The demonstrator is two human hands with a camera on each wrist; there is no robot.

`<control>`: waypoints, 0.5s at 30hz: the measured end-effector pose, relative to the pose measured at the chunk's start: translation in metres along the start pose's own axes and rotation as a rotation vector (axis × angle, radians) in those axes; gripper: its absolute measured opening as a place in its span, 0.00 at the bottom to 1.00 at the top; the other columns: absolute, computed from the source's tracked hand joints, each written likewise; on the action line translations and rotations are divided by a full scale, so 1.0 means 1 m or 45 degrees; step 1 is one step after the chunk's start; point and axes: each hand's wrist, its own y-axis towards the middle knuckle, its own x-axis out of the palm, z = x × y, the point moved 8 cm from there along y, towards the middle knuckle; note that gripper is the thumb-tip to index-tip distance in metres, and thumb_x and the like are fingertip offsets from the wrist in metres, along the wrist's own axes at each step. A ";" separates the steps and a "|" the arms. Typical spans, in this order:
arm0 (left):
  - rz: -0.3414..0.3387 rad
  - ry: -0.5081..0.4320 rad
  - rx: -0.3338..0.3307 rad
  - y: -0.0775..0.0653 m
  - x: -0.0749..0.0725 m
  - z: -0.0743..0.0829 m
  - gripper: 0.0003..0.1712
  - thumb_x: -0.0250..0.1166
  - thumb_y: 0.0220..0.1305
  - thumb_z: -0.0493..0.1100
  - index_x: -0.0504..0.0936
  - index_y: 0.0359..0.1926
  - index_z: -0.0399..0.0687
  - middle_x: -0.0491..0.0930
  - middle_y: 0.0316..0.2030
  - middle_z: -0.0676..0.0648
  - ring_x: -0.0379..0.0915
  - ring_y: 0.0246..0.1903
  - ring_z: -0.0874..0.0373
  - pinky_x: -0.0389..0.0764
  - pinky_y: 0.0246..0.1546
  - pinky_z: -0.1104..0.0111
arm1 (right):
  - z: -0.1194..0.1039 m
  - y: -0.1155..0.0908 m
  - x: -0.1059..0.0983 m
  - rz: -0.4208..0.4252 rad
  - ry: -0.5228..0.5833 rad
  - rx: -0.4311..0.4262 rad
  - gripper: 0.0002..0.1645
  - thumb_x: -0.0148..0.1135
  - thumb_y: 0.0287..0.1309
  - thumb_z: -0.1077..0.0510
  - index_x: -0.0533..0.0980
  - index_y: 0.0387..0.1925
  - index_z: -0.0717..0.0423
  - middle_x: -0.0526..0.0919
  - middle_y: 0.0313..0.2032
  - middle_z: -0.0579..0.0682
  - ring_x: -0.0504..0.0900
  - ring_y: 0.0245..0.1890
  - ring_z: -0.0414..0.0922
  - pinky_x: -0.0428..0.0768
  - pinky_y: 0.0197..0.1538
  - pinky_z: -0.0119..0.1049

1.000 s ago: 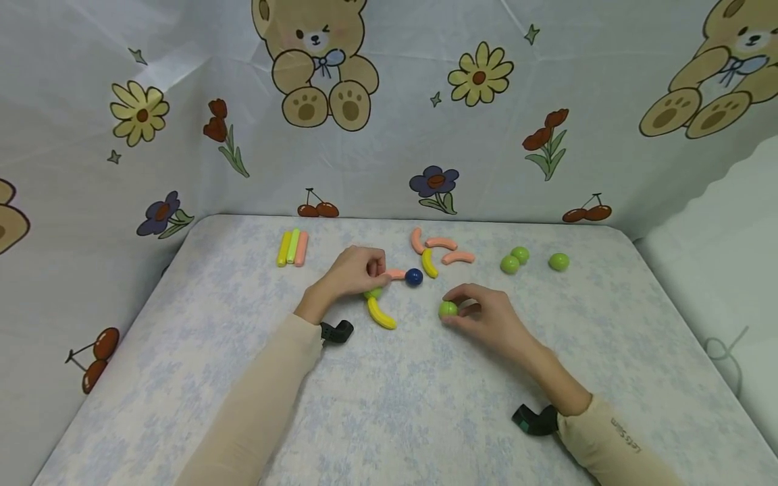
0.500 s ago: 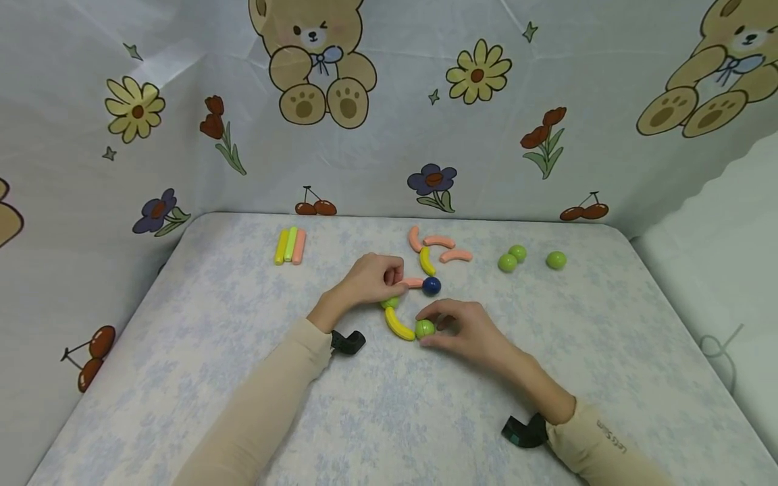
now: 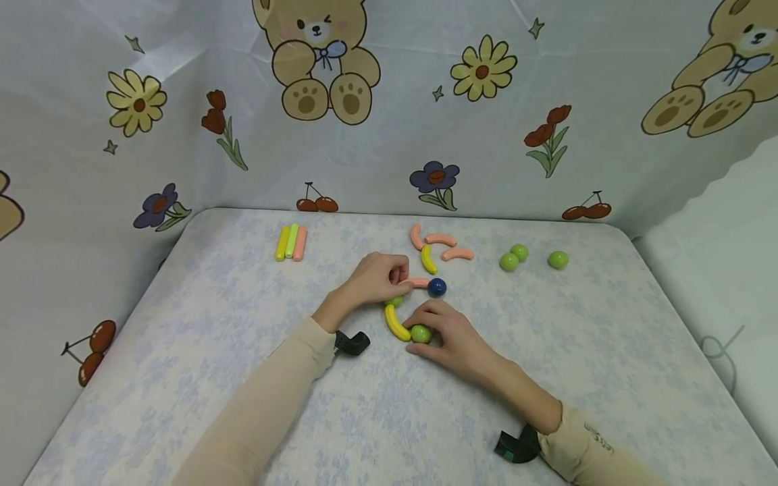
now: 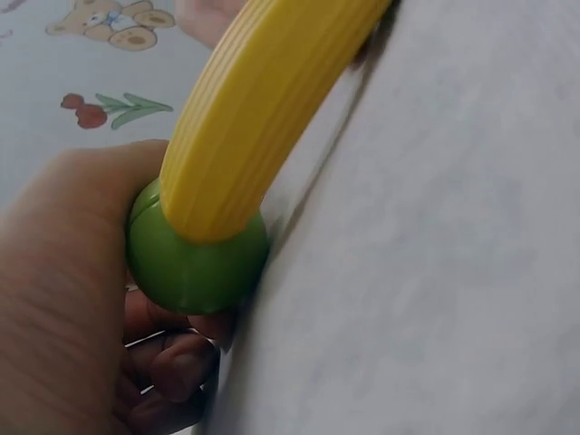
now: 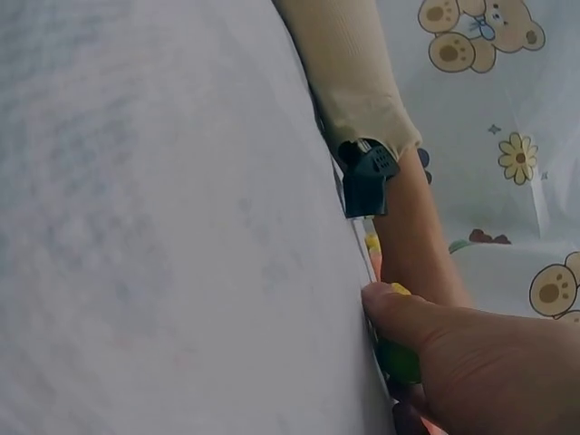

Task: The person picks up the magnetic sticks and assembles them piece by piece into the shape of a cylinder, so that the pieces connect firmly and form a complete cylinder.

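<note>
My left hand (image 3: 378,277) grips a green ball (image 4: 195,263) between thumb and fingers, partly covered by the hand in the head view. From this ball a yellow curved rod (image 3: 397,322) runs down toward the right. A pink rod (image 3: 419,283) leads out from the left fingertips, its far end meeting a dark blue ball (image 3: 437,287). My right hand (image 3: 452,337) holds another green ball (image 3: 421,333) between thumb and fingers, right at the lower end of the yellow rod. In the right wrist view, the right thumb (image 5: 399,313) covers much of that ball.
Behind the hands lie several pink curved rods (image 3: 458,254) and one yellow curved rod (image 3: 428,259). Loose green balls (image 3: 509,262) sit at the back right. Straight yellow, green and pink sticks (image 3: 291,243) line up at the back left, on the patterned tabletop (image 3: 200,324).
My right hand has moved left, bringing its green ball up to the yellow rod's end. My left hand has shifted right with the joined pieces and the blue ball.
</note>
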 end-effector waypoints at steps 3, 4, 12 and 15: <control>0.008 -0.001 0.002 0.001 0.001 0.001 0.13 0.70 0.67 0.49 0.77 0.28 0.55 0.69 0.16 0.56 0.64 0.17 0.62 0.64 0.25 0.71 | -0.002 0.001 0.001 0.025 -0.024 -0.020 0.14 0.78 0.61 0.51 0.85 0.48 0.45 0.82 0.50 0.40 0.77 0.53 0.38 0.79 0.55 0.41; 0.010 -0.001 0.001 0.001 0.001 0.001 0.13 0.70 0.66 0.49 0.76 0.28 0.56 0.69 0.16 0.56 0.64 0.17 0.62 0.63 0.25 0.71 | -0.003 0.002 0.001 0.034 -0.031 -0.029 0.13 0.78 0.62 0.52 0.85 0.47 0.45 0.82 0.50 0.41 0.77 0.52 0.38 0.79 0.54 0.41; 0.017 0.001 -0.007 0.002 0.002 0.002 0.13 0.70 0.65 0.50 0.76 0.28 0.56 0.69 0.16 0.56 0.64 0.17 0.62 0.64 0.28 0.69 | -0.003 0.002 0.000 0.051 -0.006 -0.052 0.10 0.75 0.65 0.54 0.81 0.45 0.45 0.82 0.48 0.41 0.76 0.48 0.37 0.78 0.51 0.38; 0.006 0.001 -0.010 0.001 0.003 0.002 0.12 0.70 0.65 0.50 0.77 0.28 0.56 0.69 0.16 0.57 0.64 0.17 0.62 0.64 0.28 0.69 | -0.001 0.001 0.001 0.041 0.016 -0.029 0.10 0.74 0.66 0.53 0.81 0.46 0.43 0.83 0.48 0.40 0.77 0.49 0.36 0.78 0.52 0.38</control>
